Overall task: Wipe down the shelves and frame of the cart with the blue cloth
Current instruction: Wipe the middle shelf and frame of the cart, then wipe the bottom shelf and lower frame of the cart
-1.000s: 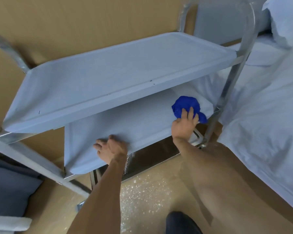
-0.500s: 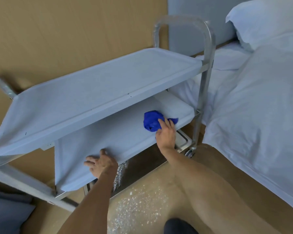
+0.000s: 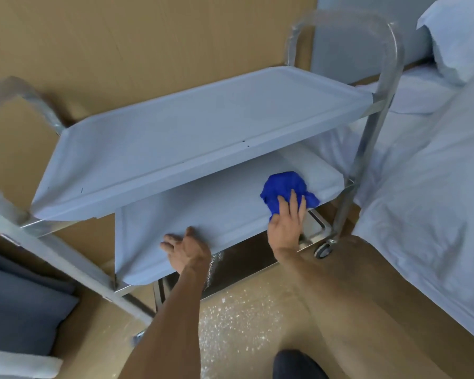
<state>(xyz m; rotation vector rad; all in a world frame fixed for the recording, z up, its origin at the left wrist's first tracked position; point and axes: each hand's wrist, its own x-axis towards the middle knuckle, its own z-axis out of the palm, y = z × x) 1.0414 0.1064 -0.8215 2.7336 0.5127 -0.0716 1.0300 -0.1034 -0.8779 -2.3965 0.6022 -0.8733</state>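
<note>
A metal cart with pale grey-blue shelves stands in front of me. Its top shelf (image 3: pixel 203 127) is bare. On the right part of the middle shelf (image 3: pixel 203 212) lies the crumpled blue cloth (image 3: pixel 282 187). My right hand (image 3: pixel 286 222) presses on the cloth with straight fingers laid over its near side. My left hand (image 3: pixel 185 248) holds the front edge of the middle shelf, fingers on top of the rim. The cart's shiny metal frame post (image 3: pixel 367 149) rises at the right end.
A bed with white sheets (image 3: pixel 435 187) and a pillow (image 3: pixel 460 34) sits close to the cart's right side. A caster wheel (image 3: pixel 323 250) stands by the bed. A grey cushion (image 3: pixel 19 302) lies lower left. A tan wall is behind; white specks litter the floor (image 3: pixel 236 318).
My right hand slid the blue cloth left along the middle shelf, then back toward the right end. My left hand stayed on the shelf's front edge. The view shifted.
</note>
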